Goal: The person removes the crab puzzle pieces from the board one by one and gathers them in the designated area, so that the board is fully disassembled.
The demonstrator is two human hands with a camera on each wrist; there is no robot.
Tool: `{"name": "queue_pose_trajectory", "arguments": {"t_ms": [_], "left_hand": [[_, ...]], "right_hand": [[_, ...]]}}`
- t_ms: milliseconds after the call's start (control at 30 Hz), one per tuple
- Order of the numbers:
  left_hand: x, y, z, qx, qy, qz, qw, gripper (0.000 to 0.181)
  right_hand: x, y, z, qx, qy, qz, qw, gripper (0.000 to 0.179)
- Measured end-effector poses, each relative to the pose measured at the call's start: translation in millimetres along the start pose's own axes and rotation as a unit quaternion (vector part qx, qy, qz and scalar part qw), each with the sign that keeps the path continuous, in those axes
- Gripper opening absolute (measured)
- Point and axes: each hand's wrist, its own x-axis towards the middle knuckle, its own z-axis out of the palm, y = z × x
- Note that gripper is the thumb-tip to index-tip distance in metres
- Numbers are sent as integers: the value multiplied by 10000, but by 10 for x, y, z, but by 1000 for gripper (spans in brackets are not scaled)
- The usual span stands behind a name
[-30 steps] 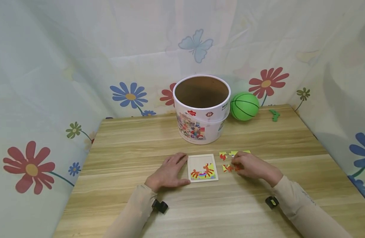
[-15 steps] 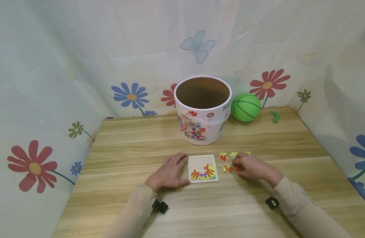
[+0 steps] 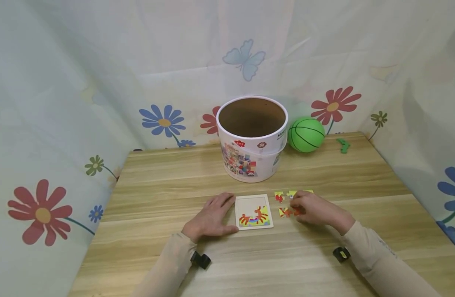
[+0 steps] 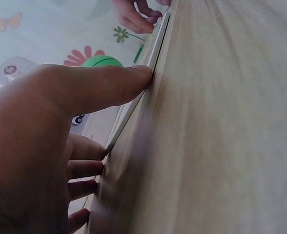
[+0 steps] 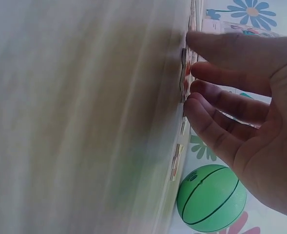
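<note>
In the head view, a small square wooden puzzle tray point(image 3: 245, 203) lies flat, its lower part filled with printed red and yellow pieces. My left hand point(image 3: 211, 217) rests along the tray's left side, its thumb at the near corner. The left wrist view shows the thumb and index fingertip touching the tray edge. My right hand point(image 3: 315, 209) lies over loose puzzle pieces on the right, with its fingertips on them. In the right wrist view its fingers are bent and spread apart. A red and yellow puzzle piece point(image 3: 279, 197) lies between tray and hand; others are partly covered.
Behind the tray stands a tall white bucket point(image 3: 266, 167) with a thin handle. Beside it on the right sits a green ball point(image 3: 306, 135) with black lines. A small green toy piece point(image 3: 343, 145) lies near the far right edge of the wooden table point(image 3: 168, 173).
</note>
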Motion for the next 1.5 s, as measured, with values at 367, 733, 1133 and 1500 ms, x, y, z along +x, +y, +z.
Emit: {"name": "queue_pose_trajectory", "arguments": {"t_ms": [367, 733, 1133, 1500], "left_hand": [[10, -4, -1, -34, 12, -3, 10000, 98], [-2, -8, 12, -54, 66, 21, 10000, 98], [-1, 2, 9, -91, 22, -8, 10000, 98], [6, -4, 14, -6, 13, -14, 10000, 99]], "right_hand": [[46, -49, -23, 35, 227, -27, 9997, 29], [135, -166, -34, 35, 316, -182, 9993, 33], [265, -281, 23, -65, 401, -453, 9981, 35], [373, -408, 40, 52, 200, -488, 9986, 36]]}}
